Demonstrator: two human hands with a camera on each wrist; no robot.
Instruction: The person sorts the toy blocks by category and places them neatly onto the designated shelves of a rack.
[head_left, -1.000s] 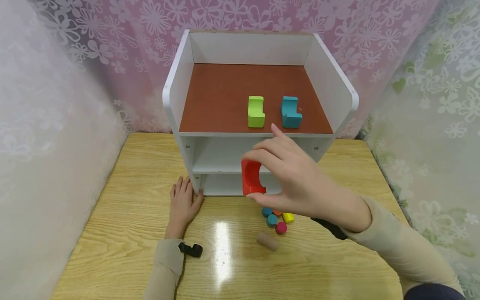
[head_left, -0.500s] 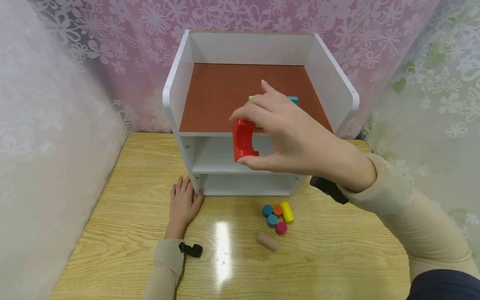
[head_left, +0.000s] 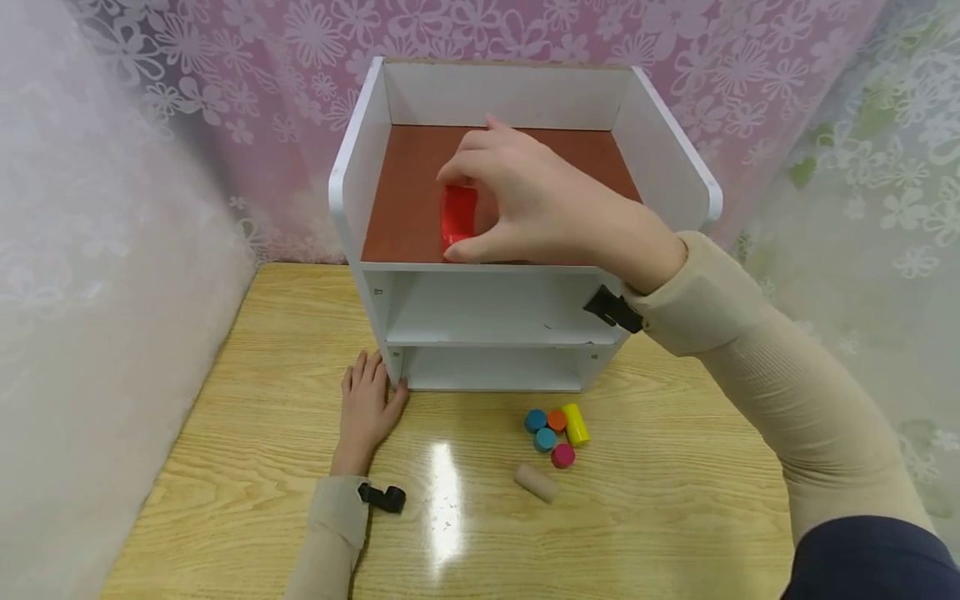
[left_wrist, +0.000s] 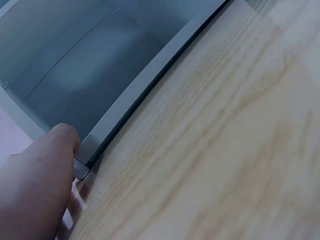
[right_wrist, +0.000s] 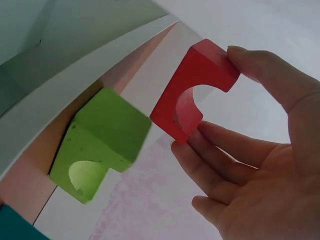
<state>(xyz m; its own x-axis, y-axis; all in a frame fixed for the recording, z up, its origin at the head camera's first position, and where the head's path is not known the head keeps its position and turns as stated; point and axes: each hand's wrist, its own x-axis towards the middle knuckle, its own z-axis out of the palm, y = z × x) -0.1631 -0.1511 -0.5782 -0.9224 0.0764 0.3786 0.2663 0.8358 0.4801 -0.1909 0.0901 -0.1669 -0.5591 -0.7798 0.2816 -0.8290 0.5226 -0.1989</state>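
A red arch-shaped toy block is pinched between the thumb and fingertips of my right hand. In the head view the red block hangs over the front of the cabinet's brown top surface; whether it touches is hard to tell. Close beside it in the right wrist view stands a green notched block, with a teal block at the corner; my hand hides both in the head view. My left hand rests at the cabinet's lower left front corner, its thumb touching the side panel.
The white cabinet has raised sides and two open shelves below its top. On the wooden table in front lie several small round blocks, a yellow cylinder and a bare wood cylinder. Flowered curtains surround the table.
My right hand has lifted the red block from in front of the shelves up and leftward to the cabinet's top, covering the green and teal blocks. The left hand has stayed put.
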